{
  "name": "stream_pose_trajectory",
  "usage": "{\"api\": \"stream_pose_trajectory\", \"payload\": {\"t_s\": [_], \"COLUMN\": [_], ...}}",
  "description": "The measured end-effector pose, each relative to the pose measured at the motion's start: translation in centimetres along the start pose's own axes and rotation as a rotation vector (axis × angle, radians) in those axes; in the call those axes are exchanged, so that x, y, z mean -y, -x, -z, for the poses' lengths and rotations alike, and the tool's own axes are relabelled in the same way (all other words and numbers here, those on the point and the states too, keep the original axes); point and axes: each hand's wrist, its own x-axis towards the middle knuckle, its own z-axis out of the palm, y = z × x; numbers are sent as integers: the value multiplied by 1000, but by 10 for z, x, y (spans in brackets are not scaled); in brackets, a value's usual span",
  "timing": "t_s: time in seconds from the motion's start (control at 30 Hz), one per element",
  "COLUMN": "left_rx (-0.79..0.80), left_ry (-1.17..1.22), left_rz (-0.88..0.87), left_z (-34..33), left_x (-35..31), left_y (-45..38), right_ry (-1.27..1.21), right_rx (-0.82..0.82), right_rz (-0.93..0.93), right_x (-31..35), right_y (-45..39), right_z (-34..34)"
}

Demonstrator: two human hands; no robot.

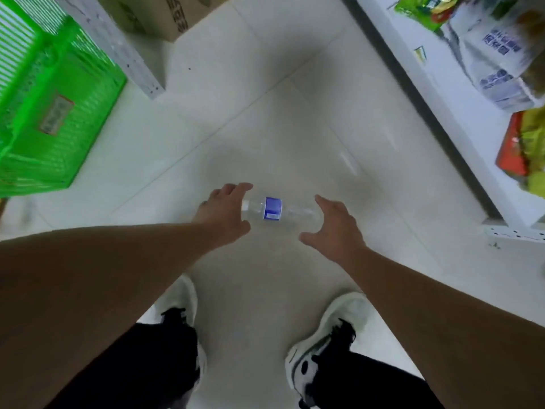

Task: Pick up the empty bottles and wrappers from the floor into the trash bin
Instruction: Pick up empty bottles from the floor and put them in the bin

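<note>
A clear empty plastic bottle (277, 210) with a blue label and white cap lies on its side on the pale tiled floor, cap pointing left. My left hand (224, 211) is spread open at the cap end, fingers curved around it without clear contact. My right hand (333, 222) is open at the bottle's base end, thumb and fingers apart, close to the bottle. No trash bin or wrapper shows.
A green plastic basket (50, 113) stands at the left. A cardboard box (159, 16) sits at the back beside a white shelf post (129, 63). A white shelf (460, 119) with packaged goods runs along the right. My two shoes (327, 335) are below.
</note>
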Motion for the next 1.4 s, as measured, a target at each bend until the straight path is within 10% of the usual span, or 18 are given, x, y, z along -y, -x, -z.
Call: {"api": "stream_pose_trajectory", "payload": {"t_s": [0.3, 0.93, 1.4], "left_rx": [-92, -250, -397], "left_ry": [-94, 289, 337], "left_rz": [-63, -158, 15], "left_z": [-84, 232, 177], "left_x": [7, -74, 9], "left_y": [-89, 176, 325], "right_ry": [78, -141, 85], "right_rx": [-31, -144, -116], "right_rz": [123, 142, 472], "right_x": [-58, 91, 142], "right_y": [-106, 177, 237], "right_z": [-75, 169, 102]}}
